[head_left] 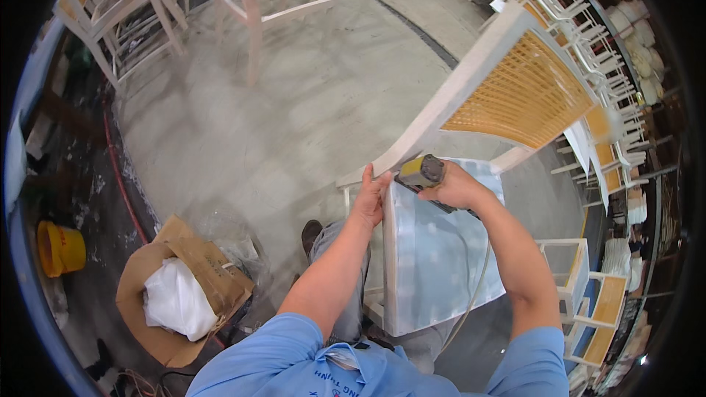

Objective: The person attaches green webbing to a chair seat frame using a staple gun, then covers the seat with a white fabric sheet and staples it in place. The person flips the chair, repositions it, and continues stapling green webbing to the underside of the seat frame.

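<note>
A white wooden chair [390,250] stands tilted in front of me. Its backrest has a yellow woven cane panel [526,92], and a pale bluish sheet covers its seat [448,265]. My left hand [370,198] grips the frame where the seat's side rail meets the back post. In my right hand [460,185] is a yellow and dark grey nail gun [422,171], its nose close to that same corner. Whether the nose touches the wood is hidden. A thin hose [479,279] trails from the tool's handle down across the seat.
On the left, an open cardboard box [136,279] holds white wrapping [179,298]. A yellow bucket [62,248] and a red hose [121,169] lie beyond it. White chairs [121,11] stand at the far left, with many more chairs [607,66] along the right.
</note>
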